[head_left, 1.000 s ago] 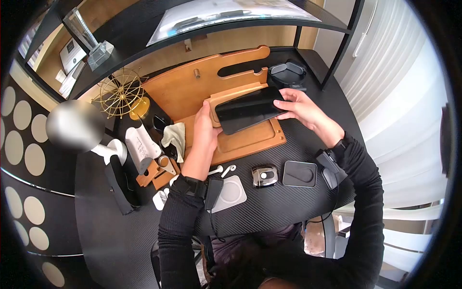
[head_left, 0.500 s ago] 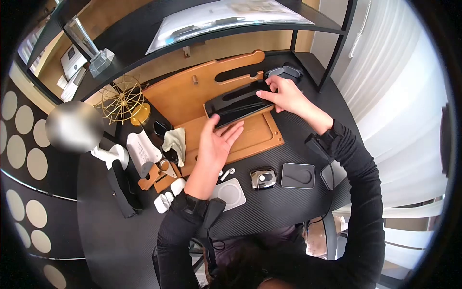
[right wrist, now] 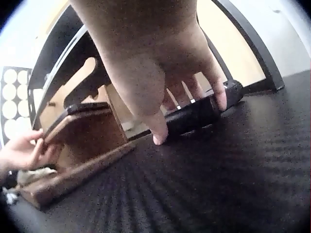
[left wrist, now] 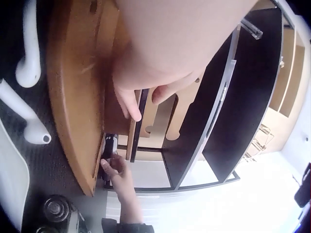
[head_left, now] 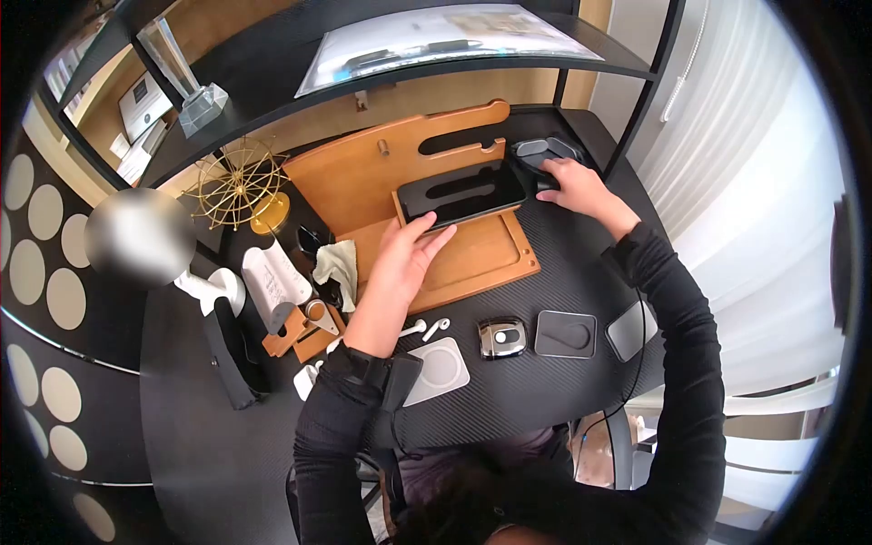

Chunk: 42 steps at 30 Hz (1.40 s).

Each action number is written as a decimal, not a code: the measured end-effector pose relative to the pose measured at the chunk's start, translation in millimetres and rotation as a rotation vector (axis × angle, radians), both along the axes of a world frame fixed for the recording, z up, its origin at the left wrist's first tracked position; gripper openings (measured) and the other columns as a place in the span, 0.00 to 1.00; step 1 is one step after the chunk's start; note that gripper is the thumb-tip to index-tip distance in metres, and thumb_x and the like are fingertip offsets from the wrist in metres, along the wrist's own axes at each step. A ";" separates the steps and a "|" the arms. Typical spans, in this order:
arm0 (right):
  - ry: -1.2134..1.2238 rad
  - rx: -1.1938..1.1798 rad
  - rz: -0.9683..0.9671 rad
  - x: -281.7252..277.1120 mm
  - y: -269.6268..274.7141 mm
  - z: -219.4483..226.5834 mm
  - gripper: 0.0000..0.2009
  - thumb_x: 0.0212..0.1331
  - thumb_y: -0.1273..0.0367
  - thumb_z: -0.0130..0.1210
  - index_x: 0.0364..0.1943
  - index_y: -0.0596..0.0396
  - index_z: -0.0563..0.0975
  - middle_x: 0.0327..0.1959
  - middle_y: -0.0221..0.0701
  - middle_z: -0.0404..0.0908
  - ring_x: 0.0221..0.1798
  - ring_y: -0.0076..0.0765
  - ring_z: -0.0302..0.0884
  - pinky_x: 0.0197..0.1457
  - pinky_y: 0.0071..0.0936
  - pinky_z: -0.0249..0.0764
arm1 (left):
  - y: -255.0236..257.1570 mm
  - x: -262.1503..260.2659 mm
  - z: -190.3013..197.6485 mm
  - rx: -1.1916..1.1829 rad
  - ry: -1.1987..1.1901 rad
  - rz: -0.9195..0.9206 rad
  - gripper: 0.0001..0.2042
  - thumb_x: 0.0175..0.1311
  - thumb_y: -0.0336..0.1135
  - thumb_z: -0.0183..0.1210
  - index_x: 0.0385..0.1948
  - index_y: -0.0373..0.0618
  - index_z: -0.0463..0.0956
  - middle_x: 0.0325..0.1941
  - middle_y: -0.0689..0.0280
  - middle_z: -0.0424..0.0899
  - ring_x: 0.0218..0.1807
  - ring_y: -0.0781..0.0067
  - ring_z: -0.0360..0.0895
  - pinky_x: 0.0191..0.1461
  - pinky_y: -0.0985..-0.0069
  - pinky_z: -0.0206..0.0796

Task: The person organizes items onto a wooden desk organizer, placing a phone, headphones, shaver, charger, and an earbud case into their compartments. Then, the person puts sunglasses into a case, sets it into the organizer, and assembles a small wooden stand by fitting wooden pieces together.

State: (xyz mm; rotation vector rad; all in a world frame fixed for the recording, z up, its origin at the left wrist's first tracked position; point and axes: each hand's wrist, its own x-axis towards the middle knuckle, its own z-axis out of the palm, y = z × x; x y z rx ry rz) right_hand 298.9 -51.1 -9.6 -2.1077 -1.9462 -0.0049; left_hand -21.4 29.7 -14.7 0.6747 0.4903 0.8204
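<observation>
The phone (head_left: 461, 193) stands on its long edge, tilted back against the upright panel of the wooden stand (head_left: 363, 168), its lower edge seated at the far end of the stand's tray (head_left: 472, 259). Your left hand (head_left: 404, 259) lies over the tray with fingers nearly straight, the fingertips (head_left: 434, 229) touching the phone's lower left edge; the left wrist view shows thumb and a finger either side of that edge, a light steadying contact, not a full grip. Your right hand (head_left: 572, 186) is off the phone, at the far right, fingers curled over a black charger-like object (head_left: 536, 150) on the table (head_left: 545, 272); the right wrist view shows thumb and fingers closed around its body. Near you lie two earbuds (head_left: 425, 327), a white pad (head_left: 436, 371), a silver item (head_left: 501, 338) and two dark pads (head_left: 565, 333). Risk, as judged: the phone is only leaning, so if the left fingertips drag on release it may slide forward and fall flat onto the tray. Pulling the black object leftward could nudge the stand and cause the same.
</observation>
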 end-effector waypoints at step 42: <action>0.419 0.081 0.148 -101.0 -211.7 28.8 0.36 0.45 0.57 0.72 0.60 0.56 0.75 0.49 0.40 0.75 0.51 0.44 0.74 0.55 0.36 0.72 | -109.2 -39.2 6.2 1.398 0.768 -0.545 0.38 0.52 0.32 0.68 0.67 0.43 0.60 0.61 0.53 0.65 0.65 0.49 0.64 0.69 0.58 0.58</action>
